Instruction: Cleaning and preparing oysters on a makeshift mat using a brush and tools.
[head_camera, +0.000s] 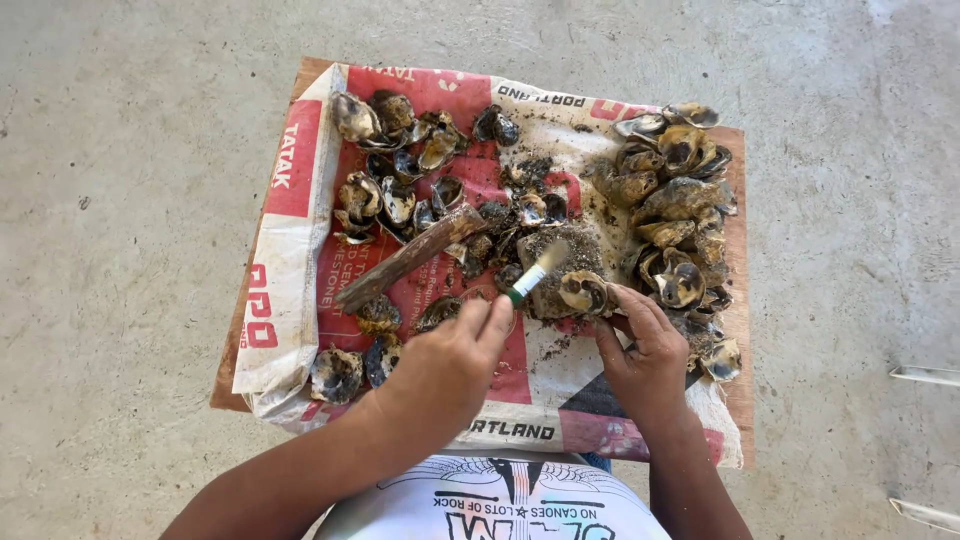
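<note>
Two hands mid-board, left fingers (480, 318) gripping knife (532, 274), right fingers (625, 300) pinching oyster (583, 292)

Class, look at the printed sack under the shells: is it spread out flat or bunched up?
Spread flat. The sack covers most of the wooden board, with oyster shells scattered across it; only its edges curl.

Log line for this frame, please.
left hand: holds knife | right hand: holds oyster shell | stick on sack | shell pile right
</note>
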